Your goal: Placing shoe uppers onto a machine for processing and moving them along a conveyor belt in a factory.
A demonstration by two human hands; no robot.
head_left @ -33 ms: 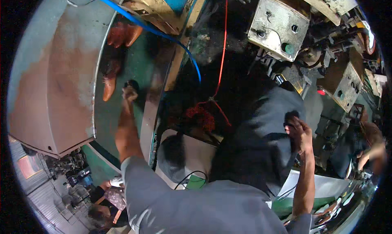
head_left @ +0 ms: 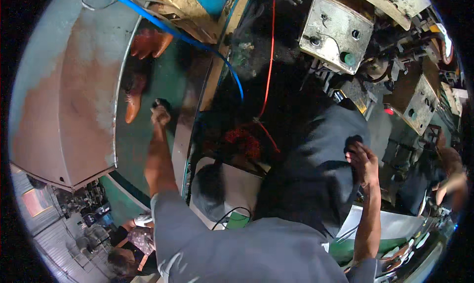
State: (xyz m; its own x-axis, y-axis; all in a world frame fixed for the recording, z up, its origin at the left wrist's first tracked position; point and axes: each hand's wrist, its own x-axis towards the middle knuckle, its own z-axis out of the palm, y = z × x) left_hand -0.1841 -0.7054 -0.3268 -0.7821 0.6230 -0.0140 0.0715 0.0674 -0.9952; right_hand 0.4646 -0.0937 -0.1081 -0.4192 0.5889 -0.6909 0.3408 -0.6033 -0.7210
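My left hand [head_left: 160,116] is stretched out over a green conveyor belt [head_left: 133,150], its fingers closed around something small and dark that I cannot make out. Just left of it lies a tan-brown lace-up shoe [head_left: 132,105], toe toward me. Farther up the belt are more reddish-brown shoes [head_left: 152,43], partly in shadow. My right hand [head_left: 364,164] is at my dark-trousered knee [head_left: 326,145], fingers stretched out and slightly bent. A dark patch, perhaps shadow, shows by its fingertips.
A brown-stained grey hood [head_left: 74,105] borders the belt's left side. A blue hose [head_left: 168,26] crosses above it; an orange cord [head_left: 270,56] hangs centrally. Control boxes [head_left: 335,31] stand at upper right. One person [head_left: 133,248] is at lower left, another [head_left: 447,179] at far right.
My left hand and forearm have shifted slightly to the right over the belt. My right hand stays by the knee.
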